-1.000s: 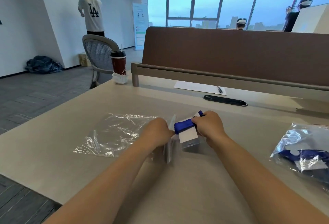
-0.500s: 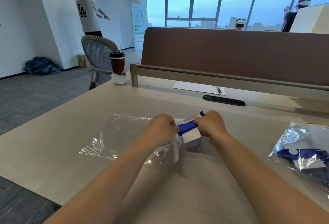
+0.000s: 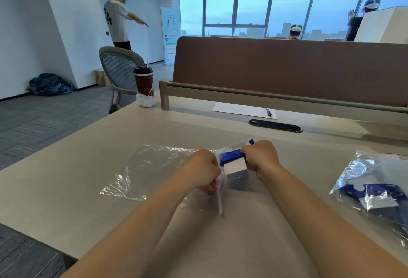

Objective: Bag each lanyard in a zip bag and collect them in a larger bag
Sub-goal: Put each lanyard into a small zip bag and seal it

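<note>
Near the left edge of the desk (image 3: 66, 189) I see a large clear bag (image 3: 141, 167) lying flat, apparently with nothing in it. At the near middle my left hand (image 3: 202, 170) is curled, pinching the mouth of a small zip bag (image 3: 219, 193). My right hand (image 3: 260, 158), fisted, grips a folded blue lanyard (image 3: 230, 157) at that opening, not yet inside. By the right edge a filled bag (image 3: 364, 171) holds blue lanyards. I judge the job partway done.

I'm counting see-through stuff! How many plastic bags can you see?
3. A big flat bag lies at the left, a small zip bag is held in the left hand, and a filled bag sits at the right; smaller bags may hide inside it.
</note>
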Demonstrator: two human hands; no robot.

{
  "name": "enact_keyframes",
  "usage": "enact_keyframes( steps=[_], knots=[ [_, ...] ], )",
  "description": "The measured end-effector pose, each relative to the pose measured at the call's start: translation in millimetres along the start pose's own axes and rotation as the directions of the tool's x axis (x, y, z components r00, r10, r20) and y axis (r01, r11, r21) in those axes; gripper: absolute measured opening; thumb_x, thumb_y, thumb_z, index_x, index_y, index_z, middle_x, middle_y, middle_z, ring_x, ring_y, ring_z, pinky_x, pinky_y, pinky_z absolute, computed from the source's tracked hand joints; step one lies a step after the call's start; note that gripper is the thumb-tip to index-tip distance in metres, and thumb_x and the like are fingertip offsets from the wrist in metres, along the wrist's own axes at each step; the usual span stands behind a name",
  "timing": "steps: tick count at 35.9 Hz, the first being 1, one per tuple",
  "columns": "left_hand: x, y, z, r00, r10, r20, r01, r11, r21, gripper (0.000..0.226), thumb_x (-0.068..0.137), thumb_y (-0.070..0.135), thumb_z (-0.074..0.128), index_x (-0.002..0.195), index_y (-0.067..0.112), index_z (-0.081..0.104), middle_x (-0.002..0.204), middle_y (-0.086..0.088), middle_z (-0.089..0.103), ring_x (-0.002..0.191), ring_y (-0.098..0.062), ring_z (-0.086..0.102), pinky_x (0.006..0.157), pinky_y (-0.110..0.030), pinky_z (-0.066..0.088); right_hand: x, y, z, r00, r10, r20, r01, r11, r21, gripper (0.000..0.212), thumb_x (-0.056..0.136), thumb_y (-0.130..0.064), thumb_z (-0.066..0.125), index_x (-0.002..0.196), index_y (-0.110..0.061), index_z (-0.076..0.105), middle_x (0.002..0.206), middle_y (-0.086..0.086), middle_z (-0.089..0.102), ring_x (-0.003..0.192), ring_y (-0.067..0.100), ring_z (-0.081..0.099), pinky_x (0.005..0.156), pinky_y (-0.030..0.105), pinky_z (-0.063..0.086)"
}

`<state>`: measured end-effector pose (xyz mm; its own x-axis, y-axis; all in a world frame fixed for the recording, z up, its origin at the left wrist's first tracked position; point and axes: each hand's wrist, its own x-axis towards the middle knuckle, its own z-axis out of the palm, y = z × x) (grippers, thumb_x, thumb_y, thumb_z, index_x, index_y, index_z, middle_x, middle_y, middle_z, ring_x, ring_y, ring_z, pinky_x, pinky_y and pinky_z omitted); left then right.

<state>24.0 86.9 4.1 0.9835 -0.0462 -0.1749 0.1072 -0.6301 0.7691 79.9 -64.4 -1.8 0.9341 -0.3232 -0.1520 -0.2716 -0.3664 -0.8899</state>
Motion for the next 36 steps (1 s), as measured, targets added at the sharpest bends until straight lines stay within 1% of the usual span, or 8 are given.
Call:
enact_keyframes(
  steps=[2, 7, 11, 18, 22, 27, 30, 36],
  knots=[
    [-1, 3, 0, 1.000, 0.011, 0.000, -0.011, 1.000, 0.014, 0.022, 0.092, -0.001, 0.047, 0.077, 0.006, 0.061, 0.070, -0.015, 0.071, 0.056, -0.028, 0.070, 0.065, -0.037, 0.062, -1, 0, 2, 0.999, -0.023, -0.028, 0.022, 1.000, -0.020, 0.011, 0.089, -0.013, 0.060, 0.095, -0.004, 0.059, 0.079, 0.008, 0.058, 0.070, 0.019, 0.055, 0.057, 0.028, 0.040],
    [2, 3, 2, 0.992, 0.074, -0.103, -0.070, 0.996, 0.047, 0.023, 0.084, 0.001, 0.050, 0.068, 0.010, 0.064, 0.058, -0.006, 0.062, 0.053, -0.027, 0.066, 0.059, -0.030, 0.057, -6, 1, 11, 0.993, -0.079, -0.088, 0.070, 0.993, -0.099, 0.030, 0.094, -0.016, 0.060, 0.122, -0.007, 0.056, 0.118, 0.011, 0.063, 0.100, 0.024, 0.061, 0.071, 0.027, 0.042],
    [1, 8, 4, 0.985, 0.092, -0.143, -0.089, 0.996, 0.027, 0.021, 0.082, 0.005, 0.061, 0.064, 0.010, 0.067, 0.061, -0.004, 0.057, 0.056, -0.017, 0.051, 0.058, -0.027, 0.043, -8, 1, 17, 0.985, -0.109, -0.135, 0.097, 0.991, -0.095, 0.033, 0.095, -0.017, 0.060, 0.126, -0.010, 0.052, 0.124, 0.010, 0.061, 0.092, 0.017, 0.052, 0.074, 0.025, 0.043],
    [5, 6, 1, 0.987, 0.038, -0.155, -0.045, 0.998, -0.042, 0.013, 0.082, 0.005, 0.062, 0.074, -0.001, 0.072, 0.064, -0.019, 0.064, 0.058, -0.028, 0.060, 0.065, -0.039, 0.058, -4, 0, 12, 0.992, -0.010, -0.125, 0.018, 0.998, 0.063, 0.032, 0.093, -0.015, 0.058, 0.124, -0.007, 0.053, 0.116, 0.011, 0.061, 0.092, 0.021, 0.056, 0.066, 0.028, 0.042],
    [3, 3, -1, 0.998, 0.024, -0.059, -0.030, 0.994, -0.105, 0.014, 0.091, 0.002, 0.055, 0.081, 0.000, 0.066, 0.065, -0.016, 0.062, 0.052, -0.026, 0.059, 0.057, -0.033, 0.057, -3, 2, 9, 0.992, -0.006, -0.125, 0.018, 0.996, 0.091, 0.032, 0.092, -0.011, 0.054, 0.123, -0.004, 0.053, 0.108, 0.011, 0.062, 0.086, 0.022, 0.057, 0.052, 0.025, 0.035],
    [-2, 9, 2, 0.995, 0.089, -0.047, -0.091, 0.994, -0.055, 0.020, 0.093, 0.002, 0.054, 0.076, 0.003, 0.064, 0.064, -0.013, 0.066, 0.052, -0.021, 0.061, 0.051, -0.025, 0.054, -11, 2, 16, 0.985, -0.062, -0.164, 0.069, 0.997, 0.043, 0.025, 0.095, -0.014, 0.055, 0.119, -0.008, 0.050, 0.108, 0.008, 0.060, 0.085, 0.020, 0.054, 0.067, 0.029, 0.041],
    [-2, 15, 2, 0.990, 0.124, -0.061, -0.127, 0.991, -0.051, 0.021, 0.092, 0.002, 0.053, 0.075, 0.003, 0.065, 0.064, -0.011, 0.068, 0.049, -0.018, 0.059, 0.049, -0.024, 0.052, -17, 7, 21, 0.977, -0.137, -0.163, 0.138, 0.990, -0.006, 0.017, 0.095, -0.013, 0.054, 0.111, -0.007, 0.051, 0.102, 0.009, 0.060, 0.079, 0.020, 0.054, 0.061, 0.026, 0.039],
    [2, 14, -9, 0.977, 0.093, -0.193, -0.102, 0.994, -0.038, 0.016, 0.084, 0.004, 0.058, 0.072, 0.005, 0.069, 0.069, -0.014, 0.072, 0.053, -0.019, 0.063, 0.064, -0.036, 0.060, -18, 10, 15, 0.955, -0.235, -0.179, 0.217, 0.969, -0.114, 0.011, 0.095, -0.012, 0.055, 0.102, -0.013, 0.047, 0.090, 0.001, 0.053, 0.077, 0.014, 0.051, 0.063, 0.025, 0.039]
  ],
)
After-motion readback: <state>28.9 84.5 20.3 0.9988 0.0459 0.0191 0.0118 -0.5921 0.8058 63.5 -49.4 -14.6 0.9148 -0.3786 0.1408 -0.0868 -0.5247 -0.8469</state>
